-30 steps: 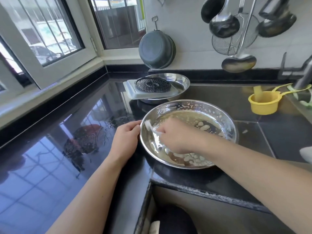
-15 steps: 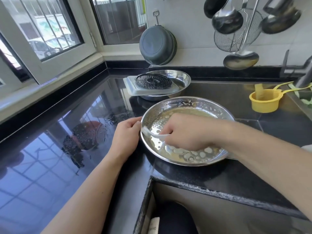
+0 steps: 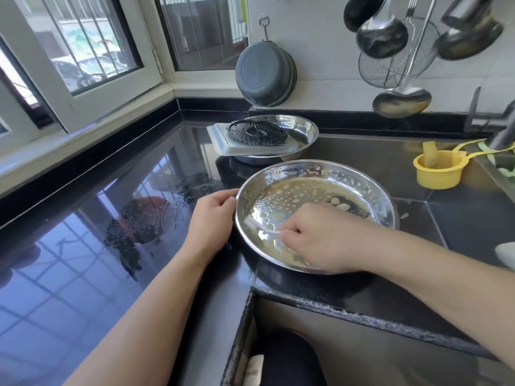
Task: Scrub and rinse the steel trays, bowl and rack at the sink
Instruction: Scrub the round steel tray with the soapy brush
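Black glossy counter (image 3: 83, 260) by the window, with a big round steel tray (image 3: 370, 190) sitting on it just above the sink corner, all soapy and spotted inside. Left hand (image 3: 211, 218) has its fingers curled onto the tray's left rim. Right hand (image 3: 320, 238) is down inside the tray, fingers bunched round a whitish scrubber (image 3: 264, 229). Behind it sits another steel tray (image 3: 301, 132) holding a flat lid and a round black rack (image 3: 256, 132). Yellow cup (image 3: 440, 171) off to the right.
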A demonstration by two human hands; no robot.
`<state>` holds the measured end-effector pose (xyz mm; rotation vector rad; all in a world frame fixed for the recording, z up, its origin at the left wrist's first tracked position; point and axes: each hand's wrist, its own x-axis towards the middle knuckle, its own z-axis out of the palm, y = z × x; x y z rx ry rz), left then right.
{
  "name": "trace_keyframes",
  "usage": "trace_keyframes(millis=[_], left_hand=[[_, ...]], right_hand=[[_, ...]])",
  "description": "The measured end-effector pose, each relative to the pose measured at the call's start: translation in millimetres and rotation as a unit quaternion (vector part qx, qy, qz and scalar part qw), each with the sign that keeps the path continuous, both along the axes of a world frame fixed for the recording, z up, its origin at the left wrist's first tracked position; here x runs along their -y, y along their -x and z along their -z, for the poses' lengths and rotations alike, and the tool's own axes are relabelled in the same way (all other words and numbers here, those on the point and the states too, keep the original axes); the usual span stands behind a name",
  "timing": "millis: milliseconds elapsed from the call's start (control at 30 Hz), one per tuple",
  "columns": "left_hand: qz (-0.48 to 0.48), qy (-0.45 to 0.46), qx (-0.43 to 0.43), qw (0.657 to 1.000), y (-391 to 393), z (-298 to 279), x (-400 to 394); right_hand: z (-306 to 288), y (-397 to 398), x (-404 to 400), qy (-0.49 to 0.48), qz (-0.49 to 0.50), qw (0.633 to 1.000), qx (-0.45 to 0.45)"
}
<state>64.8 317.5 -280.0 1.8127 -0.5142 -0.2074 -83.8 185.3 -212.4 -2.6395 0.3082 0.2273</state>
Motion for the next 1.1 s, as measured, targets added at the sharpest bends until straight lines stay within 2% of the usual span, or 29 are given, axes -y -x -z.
trace_keyframes(millis=[100, 200, 300, 367, 467, 600, 667, 767, 833, 967, 1100], left_hand=[[0.0, -0.02, 0.009, 1.0, -0.4, 1.2, -2.3], [-0.006, -0.046, 0.05, 0.998, -1.6, 4.4, -1.9], [-0.044, -0.072, 0.105, 0.991, -5.0, 8.4, 1.2], [-0.053, -0.084, 0.122, 0.988, -4.8, 9.6, 3.0], [-0.048, -0.094, 0.096, 0.99, -2.6, 9.3, 4.8], [-0.044, -0.216, 0.065, 0.973, -4.1, 4.2, 6.6], [-0.044, -0.239, 0.058, 0.968, -4.0, 1.3, 7.8], [-0.06, -0.15, 0.045, 0.986, -2.2, 1.4, 9.8], [-0.078, -0.06, 0.032, 0.995, -0.3, 2.6, 11.2], [-0.11, 0.044, 0.066, 0.991, 11.1, 2.2, 13.3], [-0.13, 0.09, 0.098, 0.983, 18.8, 1.4, 15.0]], right_hand=[[-6.0, -23.1, -3.6, 0.016, 0.024, 0.999, 0.02], [-15.0, -23.0, -11.9, 0.005, -0.01, 1.0, -0.003], [-33.1, -4.6, -5.3, 0.051, -0.042, 0.993, -0.099], [-46.4, 1.5, 2.4, 0.02, -0.027, 0.985, -0.172], [-50.5, -11.8, 3.2, -0.026, 0.003, 0.99, -0.14], [-42.3, -18.7, -12.8, 0.057, -0.05, 0.987, -0.142], [-43.8, -5.5, -8.4, 0.074, -0.051, 0.983, -0.162], [-50.1, 10.7, 3.5, 0.094, -0.045, 0.982, -0.155], [-54.4, 14.0, 4.8, 0.062, -0.015, 0.987, -0.145], [-52.6, 8.9, 0.6, 0.049, 0.026, 0.997, -0.055], [-42.3, -1.8, -13.8, -0.029, 0.06, 0.996, 0.059]])
